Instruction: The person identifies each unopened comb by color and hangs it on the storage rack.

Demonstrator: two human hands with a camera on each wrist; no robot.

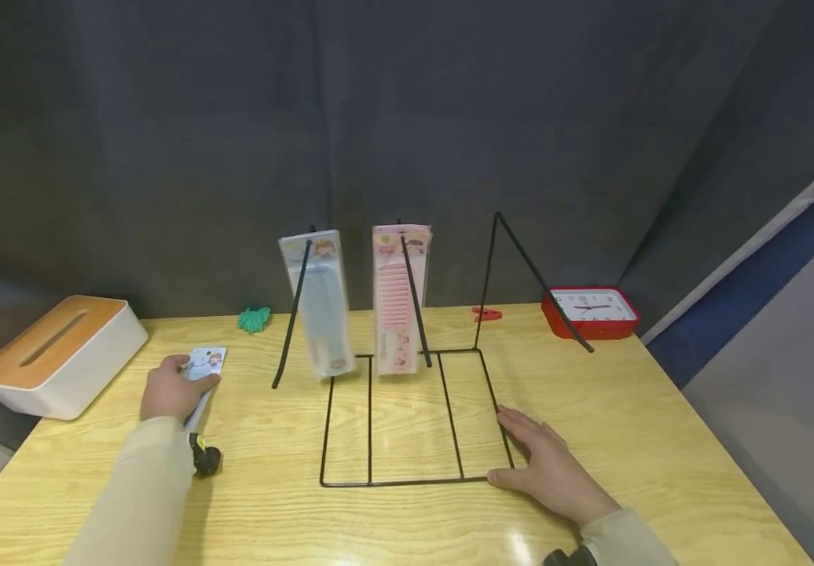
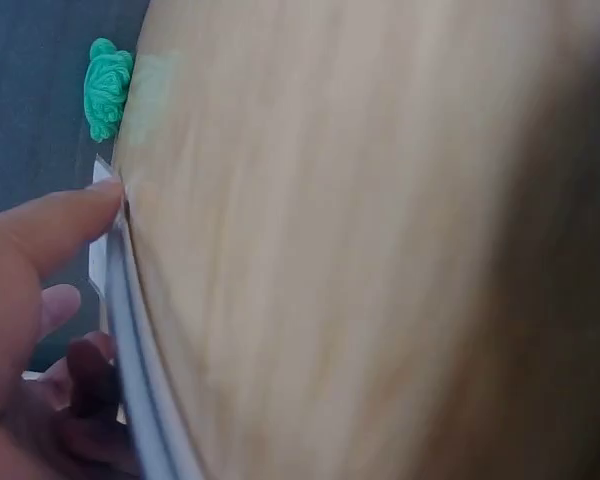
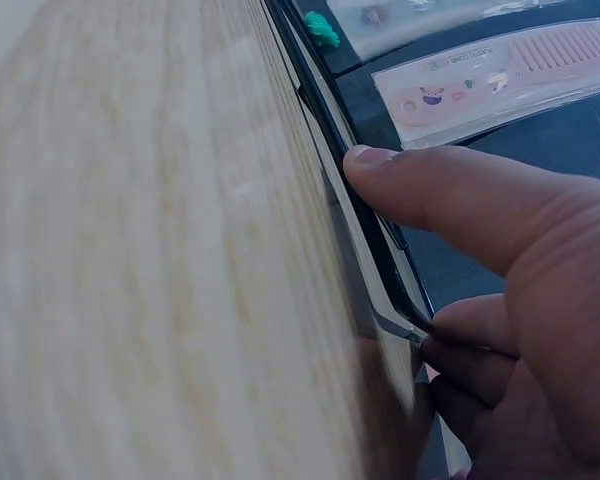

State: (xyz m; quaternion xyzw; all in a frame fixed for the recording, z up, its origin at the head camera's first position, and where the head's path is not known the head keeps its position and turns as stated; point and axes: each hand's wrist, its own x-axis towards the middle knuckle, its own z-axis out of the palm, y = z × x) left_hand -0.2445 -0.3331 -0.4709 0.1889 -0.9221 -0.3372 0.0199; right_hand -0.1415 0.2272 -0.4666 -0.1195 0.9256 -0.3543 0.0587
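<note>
A black wire rack stands mid-table, its flat base frame toward me and slanted hooks rising behind. A blue comb packet and a pink comb packet hang on two hooks; the right hook is bare. My right hand lies flat on the base's front right corner, thumb along the black wire. My left hand pinches another comb packet lying on the table left of the rack, with its thumb on the packet's edge.
A white tissue box with a wooden lid sits at the far left edge. Green yarn, a red clip and a red clock lie along the back edge. A dark curtain hangs behind the table.
</note>
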